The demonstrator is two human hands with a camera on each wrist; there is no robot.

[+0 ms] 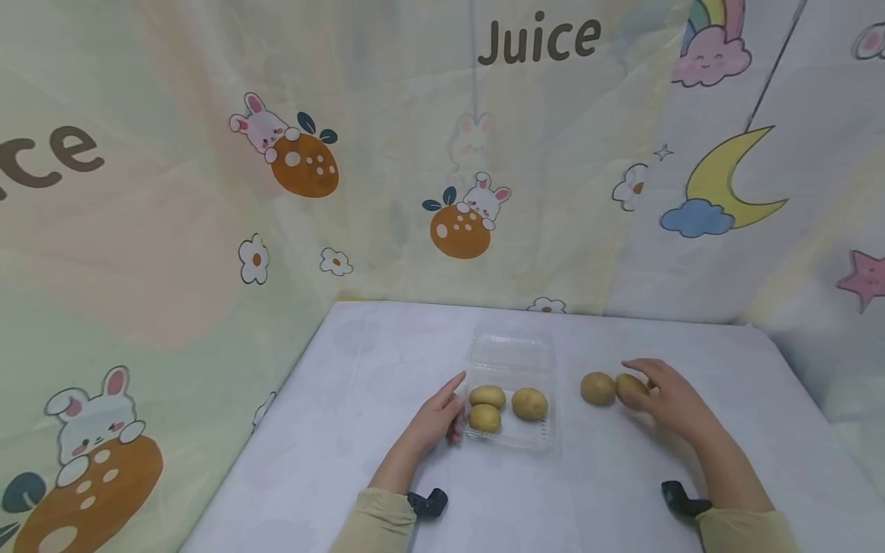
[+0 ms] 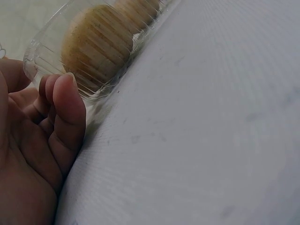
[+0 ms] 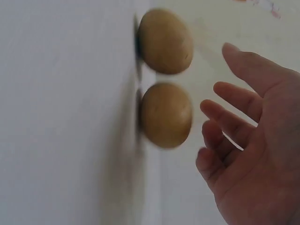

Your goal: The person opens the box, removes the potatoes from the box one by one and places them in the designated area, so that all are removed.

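A clear plastic clamshell container (image 1: 508, 443) lies unfolded on the white table, its lid (image 1: 513, 352) laid back away from me. Inside the near half are three potatoes, two stacked close at the left and one potato (image 1: 529, 404) at the right. My left hand (image 1: 434, 418) is at the container's left side, fingers loosely bent, fingertips right at the clear rim (image 2: 32, 65). To the right of the container sit two more potatoes side by side, a left potato (image 1: 598, 389) and a right potato (image 1: 631, 390). My right hand (image 3: 255, 136) hovers beside them, fingers spread and relaxed, palm holding nothing.
Dark wrist straps (image 1: 429, 504) circle both wrists below tan sleeves. A patterned cloth backdrop (image 1: 387, 153) with cartoon bunnies hangs behind and to the left of the white table (image 1: 346, 384). The table's far edge meets this cloth.
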